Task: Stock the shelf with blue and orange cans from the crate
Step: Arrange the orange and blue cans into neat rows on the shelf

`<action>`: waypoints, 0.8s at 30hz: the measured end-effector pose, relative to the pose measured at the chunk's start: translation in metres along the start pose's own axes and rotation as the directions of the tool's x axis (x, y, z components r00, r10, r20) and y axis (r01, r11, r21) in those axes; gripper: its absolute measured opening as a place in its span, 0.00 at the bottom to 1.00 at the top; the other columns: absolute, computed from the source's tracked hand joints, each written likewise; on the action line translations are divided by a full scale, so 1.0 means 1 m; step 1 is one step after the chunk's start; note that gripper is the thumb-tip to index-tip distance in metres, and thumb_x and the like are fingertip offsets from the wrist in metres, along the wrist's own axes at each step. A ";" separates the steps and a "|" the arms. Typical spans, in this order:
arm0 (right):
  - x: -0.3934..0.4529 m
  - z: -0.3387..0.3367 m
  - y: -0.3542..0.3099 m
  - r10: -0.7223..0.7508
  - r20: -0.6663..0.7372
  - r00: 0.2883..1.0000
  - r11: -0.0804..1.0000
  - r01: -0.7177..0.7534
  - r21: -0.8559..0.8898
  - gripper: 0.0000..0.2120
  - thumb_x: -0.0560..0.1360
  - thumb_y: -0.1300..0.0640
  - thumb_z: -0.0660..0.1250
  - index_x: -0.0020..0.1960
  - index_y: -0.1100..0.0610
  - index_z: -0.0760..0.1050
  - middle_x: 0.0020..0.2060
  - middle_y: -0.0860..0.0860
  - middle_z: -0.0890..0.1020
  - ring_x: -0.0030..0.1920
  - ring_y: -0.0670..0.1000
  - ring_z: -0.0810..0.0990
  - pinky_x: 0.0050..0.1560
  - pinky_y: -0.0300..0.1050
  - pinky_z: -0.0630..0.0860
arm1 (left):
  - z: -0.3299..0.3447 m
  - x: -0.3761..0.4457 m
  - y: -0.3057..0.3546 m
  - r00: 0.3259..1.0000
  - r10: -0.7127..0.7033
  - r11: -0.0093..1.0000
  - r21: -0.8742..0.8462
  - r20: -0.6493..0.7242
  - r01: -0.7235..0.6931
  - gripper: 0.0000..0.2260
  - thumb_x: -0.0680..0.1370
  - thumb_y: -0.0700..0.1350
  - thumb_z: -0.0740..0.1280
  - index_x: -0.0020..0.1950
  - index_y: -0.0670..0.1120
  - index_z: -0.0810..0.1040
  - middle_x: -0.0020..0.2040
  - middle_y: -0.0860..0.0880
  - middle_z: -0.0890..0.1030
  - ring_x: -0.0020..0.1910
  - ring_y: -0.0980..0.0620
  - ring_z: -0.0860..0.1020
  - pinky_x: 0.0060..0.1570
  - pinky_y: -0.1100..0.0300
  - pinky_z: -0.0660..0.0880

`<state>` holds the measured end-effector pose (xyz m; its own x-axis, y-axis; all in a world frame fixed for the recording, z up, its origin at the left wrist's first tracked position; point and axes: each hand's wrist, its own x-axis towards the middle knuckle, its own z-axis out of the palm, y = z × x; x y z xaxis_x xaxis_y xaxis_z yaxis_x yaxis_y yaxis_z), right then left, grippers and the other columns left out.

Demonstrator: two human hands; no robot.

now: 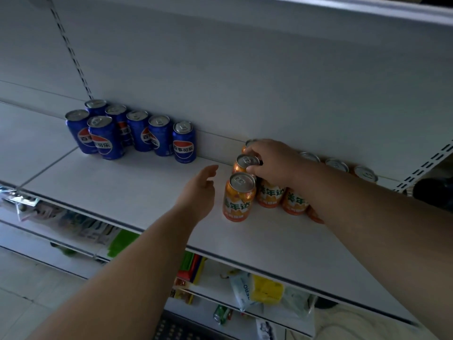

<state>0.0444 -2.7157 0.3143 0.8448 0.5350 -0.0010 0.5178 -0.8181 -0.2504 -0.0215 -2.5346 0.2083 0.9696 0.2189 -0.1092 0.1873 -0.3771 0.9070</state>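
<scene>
Orange cans [269, 190] cluster on the white shelf [147, 182], right of the blue cans [130, 131].
Right hand [272, 161] pinches one orange can's [246, 163] rim; left hand [199, 190] hovers beside it, fingers relaxed.

Single head view, looking forward and down, close over the shelf [147, 182]

Bare shelf [152, 182] between blue cans [132, 133] and orange cans [264, 190] — passable; back wall behind.
</scene>
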 end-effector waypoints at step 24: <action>0.009 0.002 0.012 -0.012 0.061 0.998 0.999 0.009 0.050 0.25 0.72 0.50 0.74 0.66 0.50 0.71 0.61 0.49 0.78 0.60 0.53 0.76 0.60 0.56 0.74 | 0.001 0.012 -0.001 0.958 0.047 0.994 0.081 0.284 -0.073 0.25 0.80 0.28 0.58 0.72 0.49 0.72 0.58 0.52 0.78 0.51 0.60 0.77 0.40 0.78 0.72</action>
<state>0.0582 -2.7201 0.3091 0.8286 0.5569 -0.0569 0.5181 -0.8014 -0.2988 -0.0098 -2.5326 0.2052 0.9821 -0.0636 -0.1770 0.1280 -0.4636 0.8767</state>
